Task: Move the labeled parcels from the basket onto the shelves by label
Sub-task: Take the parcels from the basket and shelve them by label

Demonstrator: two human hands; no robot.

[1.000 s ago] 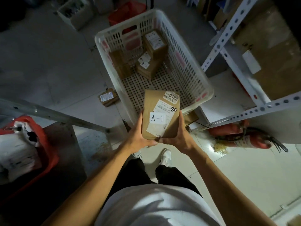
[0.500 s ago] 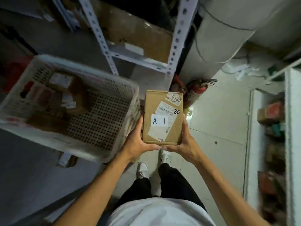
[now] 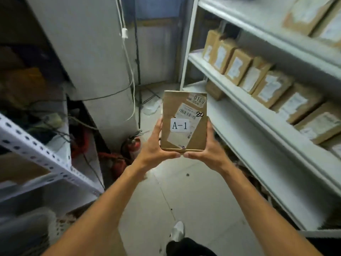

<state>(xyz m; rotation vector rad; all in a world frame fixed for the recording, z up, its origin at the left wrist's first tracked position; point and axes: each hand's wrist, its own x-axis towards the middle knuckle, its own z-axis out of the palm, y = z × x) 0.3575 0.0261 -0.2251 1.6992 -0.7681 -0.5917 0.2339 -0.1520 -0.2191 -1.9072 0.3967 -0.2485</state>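
- The person is carrying one parcel, a brown cardboard box [image 3: 184, 121], at the centre of the frame, with its white "A-1" label [image 3: 180, 125] facing the camera.
- By the look of it, this is the carry step: the box is out in the aisle and not yet on any shelf.
- The white shelving unit [image 3: 239, 115] is filling the right side of the frame, and a row of similar brown parcels [image 3: 258, 80] is standing on its middle level.
- The next move is calling for finding the A-1 section; no shelf markings are readable here, so which level is right cannot be told.
- The left hand [image 3: 156, 146] is gripping the box's left edge, fingers curled round the side and thumb under the bottom edge.
- The right hand [image 3: 208, 146] is mirroring it on the right edge, thumb tucked below, the two thumb tips almost meeting.
- Both forearms are reaching forward from the bottom of the frame, holding the box upright, well clear of the floor.
- A red fire extinguisher [image 3: 132, 145] is standing on the floor left of the box.
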